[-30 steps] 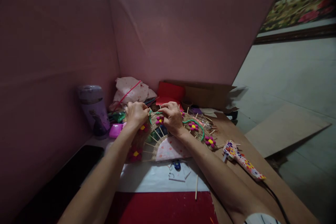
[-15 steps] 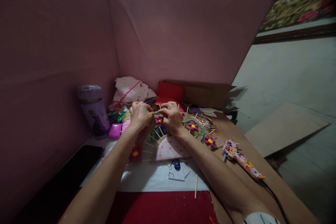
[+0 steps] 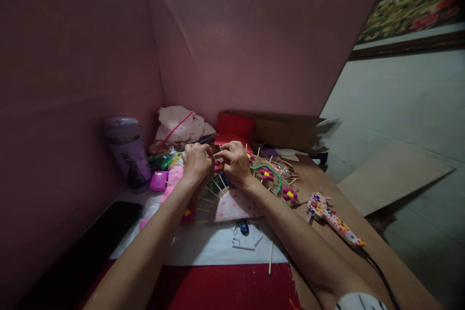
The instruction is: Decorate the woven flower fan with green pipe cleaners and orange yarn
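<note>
A half-round woven craft piece (image 3: 259, 185) of twine and thin sticks lies under my hands, with a dotted fabric half-circle (image 3: 238, 204) at its lower middle. Magenta flowers with yellow centres (image 3: 289, 195) sit along its woven band. A green strand (image 3: 280, 181) curves over the band's right side. At the top of the band my left hand (image 3: 197, 163) is closed in a pinch, close beside my right hand (image 3: 235, 163), also pinching. A bit of green strand shows between their fingertips; the fingers partly hide it.
At the left stand a purple tumbler (image 3: 129, 155) and a dark phone-like slab (image 3: 116, 220). To the right lies a flower-patterned glue gun (image 3: 334, 218) with a black cord. A blue clip-like object (image 3: 243, 226) and a loose stick (image 3: 271, 257) lie in front. Pink panels rise behind.
My left hand has shifted slightly right and its fingers have turned a little at the green strand. My right hand stays nearly in place, and the view has moved slightly.
</note>
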The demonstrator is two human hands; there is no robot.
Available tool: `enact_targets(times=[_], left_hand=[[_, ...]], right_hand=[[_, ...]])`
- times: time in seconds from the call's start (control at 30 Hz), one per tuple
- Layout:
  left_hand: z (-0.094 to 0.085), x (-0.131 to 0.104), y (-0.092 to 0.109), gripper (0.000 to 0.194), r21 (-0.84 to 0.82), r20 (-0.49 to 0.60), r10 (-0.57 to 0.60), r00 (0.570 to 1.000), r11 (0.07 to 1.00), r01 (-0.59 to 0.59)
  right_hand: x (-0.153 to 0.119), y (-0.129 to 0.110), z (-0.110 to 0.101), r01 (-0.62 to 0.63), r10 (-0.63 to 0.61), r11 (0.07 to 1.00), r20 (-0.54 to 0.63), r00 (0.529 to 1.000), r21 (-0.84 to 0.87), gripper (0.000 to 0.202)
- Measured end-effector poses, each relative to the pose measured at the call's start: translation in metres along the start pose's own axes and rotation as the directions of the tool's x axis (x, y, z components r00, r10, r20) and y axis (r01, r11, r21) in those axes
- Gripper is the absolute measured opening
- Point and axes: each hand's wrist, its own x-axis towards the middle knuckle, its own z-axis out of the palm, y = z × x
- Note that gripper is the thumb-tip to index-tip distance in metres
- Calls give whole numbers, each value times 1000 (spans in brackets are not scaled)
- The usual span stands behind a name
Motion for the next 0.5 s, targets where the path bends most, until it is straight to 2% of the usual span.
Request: enact_targets(times=[0.2,0.37,0.5], left_hand=[[-4,2,-2,23,-39,55,2,998,999,0],[-6,3,-3,24,-47,45,-16,999,999,18],[-5,4,-4,24,-58,42,-22,999,998,24]], right_hand=[[0,-1,0,16,-15,1000,22,1000,-24,22],[0,-3,0,-8,8,1000,-4,1000,-15,27],[-1,-2,0,17,-16,999,23,1000,-33,28]])
